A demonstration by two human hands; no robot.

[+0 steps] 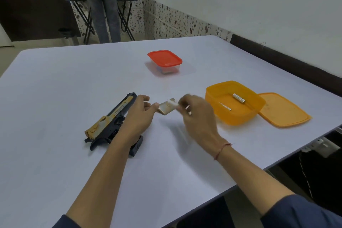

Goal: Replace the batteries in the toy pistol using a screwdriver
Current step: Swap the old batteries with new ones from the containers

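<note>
White table [55, 83], mid-frame: left hand [137, 116] lies loosely open on the pistol [113, 112], blurred right hand [199, 116] pinches a pale part [173, 102] by the cover [165, 110]; advise steadying the pistol firmly.

Left hand [137, 116] lies over toy pistol [112, 114]; right hand [198, 114] pinches blurred white piece [173, 102]

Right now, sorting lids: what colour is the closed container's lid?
The lid is red, seen best in the head view.
</note>
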